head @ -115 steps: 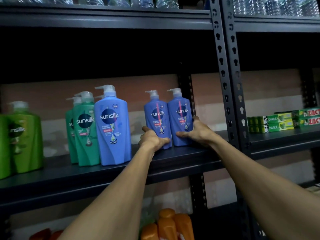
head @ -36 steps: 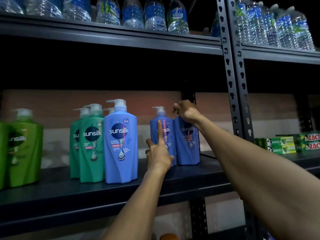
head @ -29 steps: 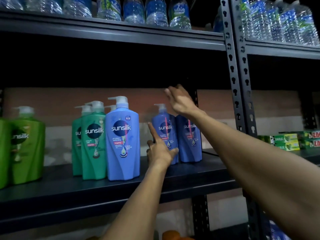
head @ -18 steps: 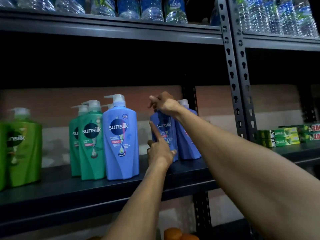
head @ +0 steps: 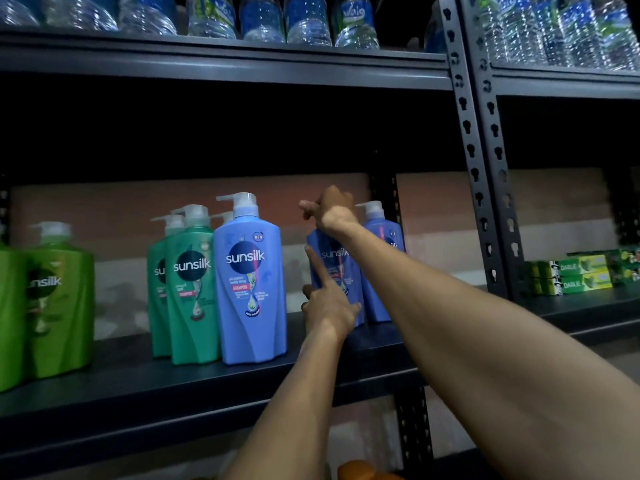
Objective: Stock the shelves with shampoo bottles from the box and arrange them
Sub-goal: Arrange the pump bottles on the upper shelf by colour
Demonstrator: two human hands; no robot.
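Two small blue shampoo bottles stand side by side on the dark shelf (head: 173, 382). My right hand (head: 329, 211) is curled over the pump top of the left small bottle (head: 334, 258), hiding the pump. My left hand (head: 329, 303) holds that bottle low down, index finger straight up along its left front edge, thumb at its side. The right small bottle (head: 374, 216) stands just behind my right forearm. To the left stand a large blue bottle (head: 249, 282), teal green bottles (head: 190, 289) and lime green bottles (head: 59, 299).
Water bottles (head: 263, 19) line the shelf above. A perforated steel upright (head: 474, 150) rises right of the small bottles. Green toothpaste boxes (head: 581, 275) lie on the neighbouring shelf. Orange bottle tops (head: 360, 471) show on the shelf below.
My right hand left the right small bottle's pump, lifted, and came down on the left small bottle's pump. My left hand stayed at that bottle's lower part.
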